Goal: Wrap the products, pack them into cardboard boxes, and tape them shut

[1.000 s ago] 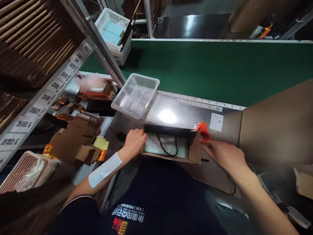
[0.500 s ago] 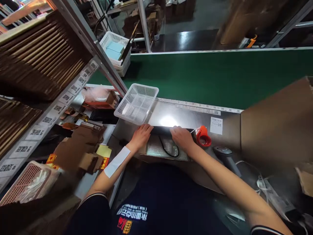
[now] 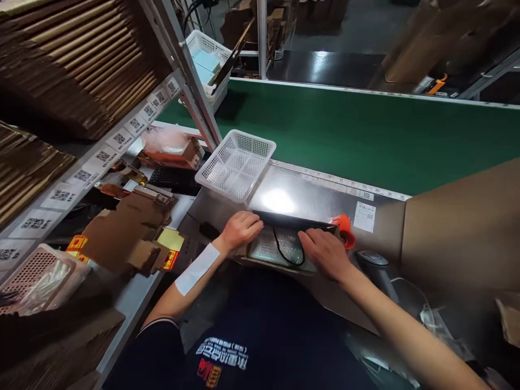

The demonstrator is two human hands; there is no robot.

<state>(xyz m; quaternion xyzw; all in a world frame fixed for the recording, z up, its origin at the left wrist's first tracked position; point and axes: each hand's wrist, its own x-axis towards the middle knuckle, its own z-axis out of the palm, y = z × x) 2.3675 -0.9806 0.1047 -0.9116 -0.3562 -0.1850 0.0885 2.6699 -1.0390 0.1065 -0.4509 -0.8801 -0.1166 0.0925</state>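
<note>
You have two bare hands at work on one open cardboard box (image 3: 280,267), which sits on the metal surface (image 3: 309,203) right in front of you. Your left grip (image 3: 242,228) has its fingers bent over the left end of the box's one black upright panel (image 3: 290,221); the thumb is hidden, so how tightly it pinches cannot be told. Your right grip (image 3: 323,250) has its fingers curled at the panel's right end, and whether they are pressed together on it cannot be told either. Between your hands, one black cord (image 3: 291,264) loops over the bubble wrap (image 3: 262,248) inside the box. One white patch (image 3: 197,269) lies on your left forearm.

Just past your right fingers you have one orange-red tape dispenser (image 3: 348,230), partly behind the box, and near it one white label (image 3: 364,216) and one dark scanner (image 3: 372,260). Beyond your left hand stands one white basket (image 3: 238,165); farther off, at least two more white baskets (image 3: 221,97) are stacked by the single green belt (image 3: 345,135). To your far left sits one pink basket (image 3: 30,271) holding clear plastic.
</note>
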